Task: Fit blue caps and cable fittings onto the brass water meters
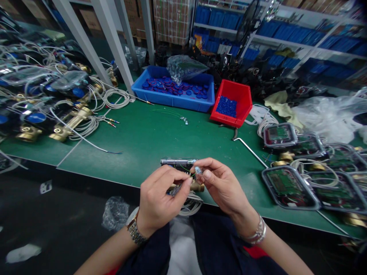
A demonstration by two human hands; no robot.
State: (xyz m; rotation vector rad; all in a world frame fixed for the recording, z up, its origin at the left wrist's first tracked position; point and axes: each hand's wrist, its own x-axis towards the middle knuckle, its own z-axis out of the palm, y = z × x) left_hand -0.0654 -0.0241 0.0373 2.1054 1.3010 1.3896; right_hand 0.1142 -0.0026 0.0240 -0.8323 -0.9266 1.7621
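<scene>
Near the table's front edge, my left hand [163, 194] pinches a thin green wire [193, 175] between thumb and fingertips. Just to its right, my right hand [225, 187] holds a small clear piece [198, 170] between thumb and index finger, and the wire runs to it. Behind and below both hands lies a meter unit with a grey-edged top [177, 162], a brass fitting [197, 186] and a coiled grey cable [190, 204]. My hands cover much of this unit.
A blue bin [172, 102] of blue discs and a red bin [242, 101] stand behind. Brass-fitted meters [71, 122] crowd the left; clear-covered units [289, 187] fill the right. A metal rod [252, 152] and a small clear piece with green wires [184, 120] lie on the green table [137, 141].
</scene>
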